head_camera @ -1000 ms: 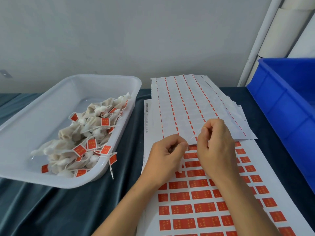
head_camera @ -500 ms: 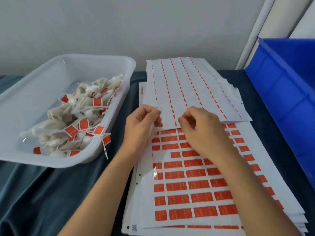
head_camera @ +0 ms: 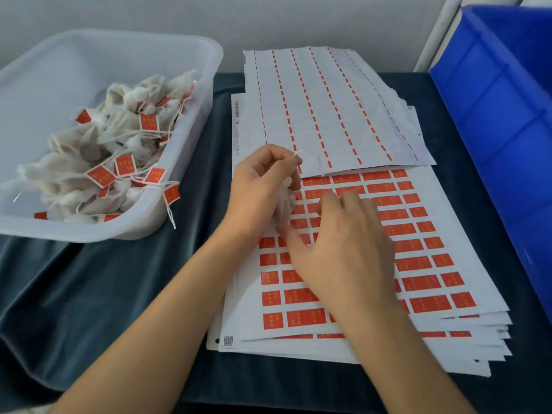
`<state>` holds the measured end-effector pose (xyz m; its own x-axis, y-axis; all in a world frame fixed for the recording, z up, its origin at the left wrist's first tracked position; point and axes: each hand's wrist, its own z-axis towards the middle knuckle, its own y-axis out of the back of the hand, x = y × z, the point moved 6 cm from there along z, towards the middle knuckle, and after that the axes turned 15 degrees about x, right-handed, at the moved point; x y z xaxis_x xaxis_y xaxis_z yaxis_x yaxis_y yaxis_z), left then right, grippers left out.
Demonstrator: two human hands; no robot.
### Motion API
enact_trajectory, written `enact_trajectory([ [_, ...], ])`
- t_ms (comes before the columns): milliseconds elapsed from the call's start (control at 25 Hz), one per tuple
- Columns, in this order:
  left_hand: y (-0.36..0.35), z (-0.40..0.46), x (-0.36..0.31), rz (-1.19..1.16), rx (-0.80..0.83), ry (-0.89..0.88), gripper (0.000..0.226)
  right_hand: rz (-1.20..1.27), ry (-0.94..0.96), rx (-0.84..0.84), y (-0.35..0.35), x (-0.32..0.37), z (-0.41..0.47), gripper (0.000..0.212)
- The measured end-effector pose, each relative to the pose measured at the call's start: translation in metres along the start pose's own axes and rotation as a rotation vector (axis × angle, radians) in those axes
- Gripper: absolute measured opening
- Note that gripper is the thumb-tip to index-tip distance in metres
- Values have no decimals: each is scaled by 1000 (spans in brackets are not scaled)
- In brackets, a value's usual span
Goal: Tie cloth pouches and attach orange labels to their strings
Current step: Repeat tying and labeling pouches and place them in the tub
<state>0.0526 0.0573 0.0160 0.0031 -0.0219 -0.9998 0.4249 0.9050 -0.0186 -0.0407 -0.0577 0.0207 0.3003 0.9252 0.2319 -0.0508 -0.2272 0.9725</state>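
Observation:
My left hand [head_camera: 263,183] is closed around a small white cloth pouch [head_camera: 283,204], and the pouch's string end [head_camera: 298,153] sticks up from between finger and thumb. My right hand [head_camera: 343,243] lies palm down on the top sheet of orange labels [head_camera: 418,264], fingers spread and reaching toward the rows beside the pouch; I cannot tell whether a fingertip has lifted a label. A stack of used sheets [head_camera: 328,109], holding only thin orange strips, covers the far end of the label stack.
A translucent white tub [head_camera: 206,94] at the left holds several tied pouches with orange labels [head_camera: 125,150]; one string hangs over its rim. A blue plastic crate [head_camera: 493,115] stands at the right. Dark teal cloth [head_camera: 104,294] covers the table.
My right hand has let go of the string and dropped onto the label sheet. My left hand keeps the pouch, with its string now pointing up. The view has tilted further down.

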Motion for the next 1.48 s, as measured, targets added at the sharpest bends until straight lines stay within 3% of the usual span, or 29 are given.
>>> enact_trajectory([
  [280, 8, -2, 9, -257, -227, 5, 17, 38, -46, -21, -12, 5, -10, 62],
  [880, 4, -2, 14, -242, -234, -75, 13, 148, -81, -63, -16, 8, -13, 46],
  [1160, 4, -4, 16, -275, -315, -113, 11, 84, -73, -106, -14, 17, -10, 54],
  [1480, -5, -3, 12, -344, -288, -135, 17, 79, -81, -60, -10, 21, -5, 37],
])
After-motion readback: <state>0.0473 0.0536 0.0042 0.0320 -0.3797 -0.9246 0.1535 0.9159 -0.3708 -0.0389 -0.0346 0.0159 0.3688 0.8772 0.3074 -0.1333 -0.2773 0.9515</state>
